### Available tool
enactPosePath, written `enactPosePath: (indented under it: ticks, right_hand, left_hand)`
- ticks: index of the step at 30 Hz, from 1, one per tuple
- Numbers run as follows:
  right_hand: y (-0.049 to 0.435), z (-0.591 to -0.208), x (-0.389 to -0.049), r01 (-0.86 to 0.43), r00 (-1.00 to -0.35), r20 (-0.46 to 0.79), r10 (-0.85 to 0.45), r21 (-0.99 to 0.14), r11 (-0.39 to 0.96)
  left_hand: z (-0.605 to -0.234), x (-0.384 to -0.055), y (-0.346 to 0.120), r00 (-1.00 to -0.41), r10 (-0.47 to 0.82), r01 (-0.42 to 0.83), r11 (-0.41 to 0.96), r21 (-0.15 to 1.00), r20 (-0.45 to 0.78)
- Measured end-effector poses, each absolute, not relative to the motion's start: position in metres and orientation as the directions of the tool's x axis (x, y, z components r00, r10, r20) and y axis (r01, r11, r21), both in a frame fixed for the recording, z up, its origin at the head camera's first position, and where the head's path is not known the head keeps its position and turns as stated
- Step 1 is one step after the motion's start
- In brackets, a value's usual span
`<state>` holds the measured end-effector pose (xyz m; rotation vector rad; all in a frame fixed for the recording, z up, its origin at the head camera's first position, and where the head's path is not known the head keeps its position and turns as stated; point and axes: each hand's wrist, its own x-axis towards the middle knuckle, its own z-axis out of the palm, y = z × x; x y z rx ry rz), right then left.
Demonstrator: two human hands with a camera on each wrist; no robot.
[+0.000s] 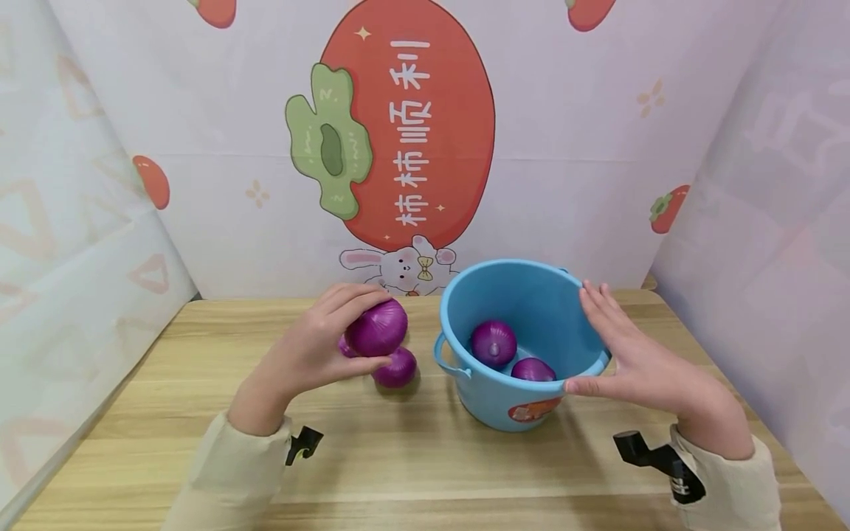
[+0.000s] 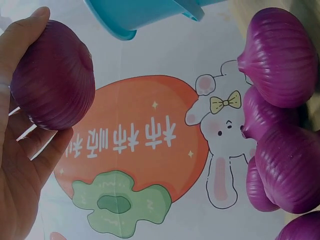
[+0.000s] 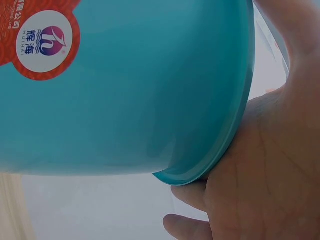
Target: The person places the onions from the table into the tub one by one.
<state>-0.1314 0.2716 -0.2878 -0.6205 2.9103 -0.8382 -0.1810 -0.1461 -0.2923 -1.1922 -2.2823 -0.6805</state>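
Observation:
My left hand holds a purple onion between thumb and fingers, above the table and left of the bucket. In the left wrist view the thumb and fingertips lie on opposite sides of this onion. Several more onions sit clustered on the table; the held one partly hides them in the head view. Inside the blue bucket are two visible onions. My right hand rests against the bucket's right rim, fingers extended and thumb apart; the right wrist view shows the palm by the rim.
The bucket stands on a wood-grain table, its handle folded down on the left side. Behind the table hangs a white cloth printed with persimmons and a rabbit. More cloth covers both sides.

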Motion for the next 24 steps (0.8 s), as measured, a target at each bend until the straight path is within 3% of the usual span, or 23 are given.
enactPosePath:
  ticks: [24]
  right_hand:
    - [0.272, -0.289, -0.133, -0.364, -0.918, 0.062, -0.391, -0.518, 0.774]
  left_hand:
    - [-0.286, -0.184, -0.120, -0.439, 0.606, 0.886, 0.413, 0.208, 0.663]
